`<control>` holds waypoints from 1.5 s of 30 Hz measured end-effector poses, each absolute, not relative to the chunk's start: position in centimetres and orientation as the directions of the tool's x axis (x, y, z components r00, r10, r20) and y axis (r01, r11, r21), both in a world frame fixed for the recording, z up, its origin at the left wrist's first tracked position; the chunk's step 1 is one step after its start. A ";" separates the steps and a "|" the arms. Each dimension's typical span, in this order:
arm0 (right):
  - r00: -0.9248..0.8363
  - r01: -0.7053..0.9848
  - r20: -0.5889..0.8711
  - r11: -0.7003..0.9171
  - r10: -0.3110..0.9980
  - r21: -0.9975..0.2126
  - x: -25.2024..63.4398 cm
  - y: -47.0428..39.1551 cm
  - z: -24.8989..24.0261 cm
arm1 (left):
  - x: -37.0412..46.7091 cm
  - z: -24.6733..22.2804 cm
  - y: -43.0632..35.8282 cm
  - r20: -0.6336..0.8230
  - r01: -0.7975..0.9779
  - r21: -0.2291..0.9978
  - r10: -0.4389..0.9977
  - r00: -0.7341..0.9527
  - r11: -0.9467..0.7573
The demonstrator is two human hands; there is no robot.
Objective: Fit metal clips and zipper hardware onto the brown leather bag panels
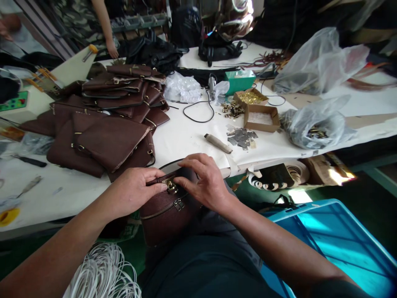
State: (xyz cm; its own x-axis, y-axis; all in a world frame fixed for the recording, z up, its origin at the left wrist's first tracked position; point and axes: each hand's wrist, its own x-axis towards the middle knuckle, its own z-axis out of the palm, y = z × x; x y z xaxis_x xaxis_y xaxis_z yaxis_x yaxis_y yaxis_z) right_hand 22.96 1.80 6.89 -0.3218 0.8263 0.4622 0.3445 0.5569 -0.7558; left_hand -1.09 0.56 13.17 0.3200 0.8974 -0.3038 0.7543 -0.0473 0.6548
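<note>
A dark brown leather bag (167, 217) rests at the table's front edge, close against my body. Near its top edge sits a brass clasp (171, 185), and lower down runs a curved zipper (159, 211) with a metal pull. My left hand (135, 190) pinches the bag's upper edge just left of the clasp, thumb on the front, fingers behind. On the other side, my right hand (206, 180) curves over the top edge, its thumb by the clasp and its fingers reaching to the back. What those right fingertips press on is partly hidden.
Brown leather bags (102, 132) lie piled at left. Beyond my hands are a taped tool (218, 143), grey metal plates (242, 137), cardboard boxes (262, 118) and a plastic bag of fittings (314, 124). A blue crate (335, 240) stands low right; another person's arm (104, 25) shows at the back.
</note>
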 end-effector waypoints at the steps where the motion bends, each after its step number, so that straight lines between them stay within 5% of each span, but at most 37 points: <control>1: -0.289 0.356 0.470 0.550 0.834 -0.756 22.5 1.2 6.6 | -1.3 13.0 0.6 -0.316 0.723 0.691 0.896 0.312 -0.008; 6: -0.377 0.334 0.322 0.452 0.868 -0.827 20.5 -0.1 5.1 | -2.0 12.6 0.5 -0.319 0.659 0.751 0.893 0.318 0.033; 12: -0.547 0.467 0.231 0.522 0.805 -0.713 20.1 0.5 5.7 | -2.6 12.3 -0.1 -0.324 0.712 0.699 0.856 0.404 -0.071; 23: -0.657 0.434 0.300 0.673 0.691 -0.600 20.6 0.5 6.0 | -3.1 11.8 -0.6 -0.356 0.638 0.768 0.869 0.343 0.062; 30: -0.526 0.368 0.175 0.408 0.832 -0.835 20.2 -0.1 5.7 | -2.1 12.2 -1.3 -0.311 0.663 0.746 0.916 0.254 0.069; 38: -0.358 0.291 0.181 0.294 0.916 -0.911 19.1 -0.7 5.0 | -2.2 11.4 -1.9 -0.282 0.604 0.784 0.949 0.143 0.142; 45: -0.183 0.113 0.426 0.449 0.886 -0.886 19.3 -0.5 3.9 | -2.3 11.7 -1.8 -0.355 0.442 0.857 0.925 0.133 0.265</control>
State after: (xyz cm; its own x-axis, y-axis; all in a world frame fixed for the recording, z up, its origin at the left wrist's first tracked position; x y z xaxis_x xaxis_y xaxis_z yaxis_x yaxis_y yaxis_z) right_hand 19.27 -0.50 3.92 -0.1835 0.8860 0.4258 0.1132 0.4493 -0.8862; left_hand -2.34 -1.80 11.70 0.1334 0.9252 -0.3552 0.4420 0.2653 0.8569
